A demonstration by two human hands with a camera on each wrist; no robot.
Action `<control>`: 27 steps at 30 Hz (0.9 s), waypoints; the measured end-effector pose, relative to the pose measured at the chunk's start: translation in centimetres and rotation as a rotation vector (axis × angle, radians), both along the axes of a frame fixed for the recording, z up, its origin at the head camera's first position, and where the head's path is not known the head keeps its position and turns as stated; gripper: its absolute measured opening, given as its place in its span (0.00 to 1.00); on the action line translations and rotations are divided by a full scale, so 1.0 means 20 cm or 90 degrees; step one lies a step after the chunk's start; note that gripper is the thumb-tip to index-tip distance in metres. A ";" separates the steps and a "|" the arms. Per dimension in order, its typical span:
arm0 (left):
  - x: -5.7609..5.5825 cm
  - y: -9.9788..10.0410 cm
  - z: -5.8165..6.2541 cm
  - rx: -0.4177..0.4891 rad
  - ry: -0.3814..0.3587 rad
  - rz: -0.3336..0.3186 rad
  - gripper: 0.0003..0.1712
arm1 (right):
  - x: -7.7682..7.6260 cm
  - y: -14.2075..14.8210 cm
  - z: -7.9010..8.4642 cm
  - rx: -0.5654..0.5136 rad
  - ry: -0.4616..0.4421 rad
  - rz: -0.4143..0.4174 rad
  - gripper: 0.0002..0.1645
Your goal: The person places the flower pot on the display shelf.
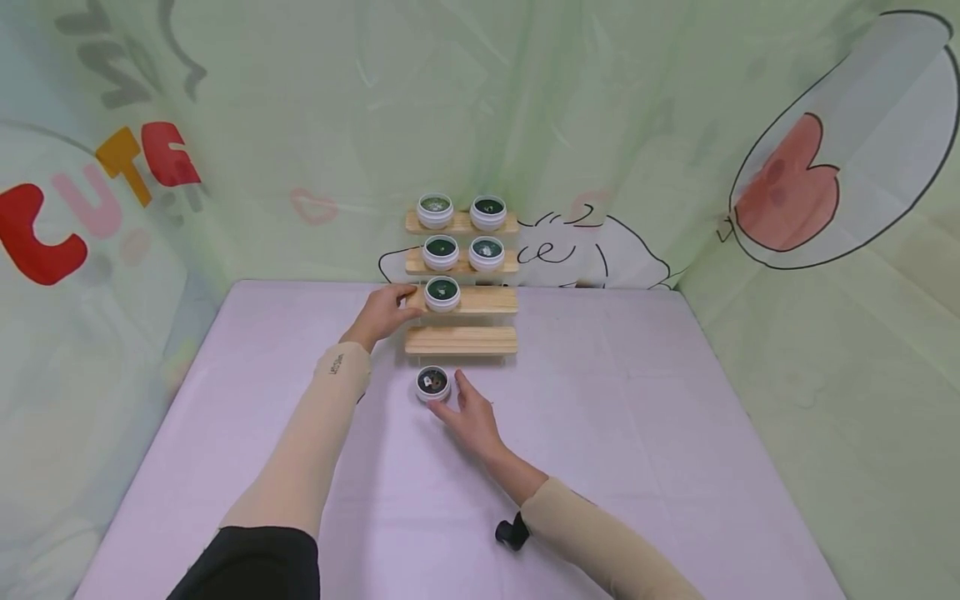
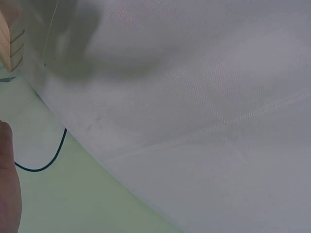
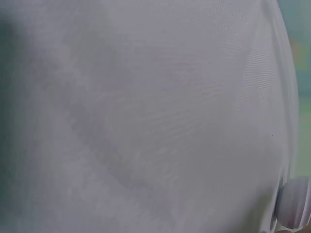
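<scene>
A tiered display stand (image 1: pixel 461 340) with wooden planks stands at the back of the table. My left hand (image 1: pixel 381 315) holds the left end of its second plank from the front, thumb at the front edge. In the left wrist view the plank end (image 2: pixel 10 43) and part of the hand (image 2: pixel 7 179) show. A small round white jar (image 1: pixel 432 383) with dark contents sits on the cloth before the stand. My right hand (image 1: pixel 474 419) is beside it, fingers spread, thumb close to its lower rim; contact cannot be told. In the right wrist view, a white jar (image 3: pixel 294 203) shows at the edge.
Several white jars with green contents stand on the upper planks, one of them a jar (image 1: pixel 442 293) beside my left hand. The front plank is bare. A lilac cloth (image 1: pixel 637 433) covers the table, with printed curtains (image 1: pixel 300 108) behind and at both sides.
</scene>
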State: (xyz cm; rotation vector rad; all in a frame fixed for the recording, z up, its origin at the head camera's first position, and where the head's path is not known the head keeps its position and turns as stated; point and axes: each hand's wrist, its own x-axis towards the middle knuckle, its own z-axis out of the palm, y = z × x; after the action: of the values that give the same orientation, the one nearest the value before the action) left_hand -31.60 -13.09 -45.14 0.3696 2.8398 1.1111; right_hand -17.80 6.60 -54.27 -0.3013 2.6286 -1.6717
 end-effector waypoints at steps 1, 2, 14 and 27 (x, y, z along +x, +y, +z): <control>0.00 0.00 0.00 0.000 -0.002 0.001 0.33 | 0.00 0.00 0.00 -0.005 -0.015 0.001 0.50; 0.00 0.00 0.00 0.000 -0.003 0.001 0.33 | -0.01 -0.01 -0.01 -0.007 -0.030 0.000 0.50; -0.01 0.00 -0.01 0.006 -0.007 -0.001 0.33 | -0.06 -0.07 -0.02 0.021 -0.088 -0.037 0.49; -0.01 0.00 -0.01 0.005 -0.017 -0.001 0.33 | -0.10 -0.10 -0.03 0.024 -0.064 -0.037 0.50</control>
State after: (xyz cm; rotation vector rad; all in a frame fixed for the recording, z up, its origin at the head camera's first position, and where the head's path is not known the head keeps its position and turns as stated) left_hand -31.85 -13.13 -45.30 0.3544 2.8129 1.1200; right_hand -19.88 4.60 -54.96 -0.1367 2.6159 -1.6065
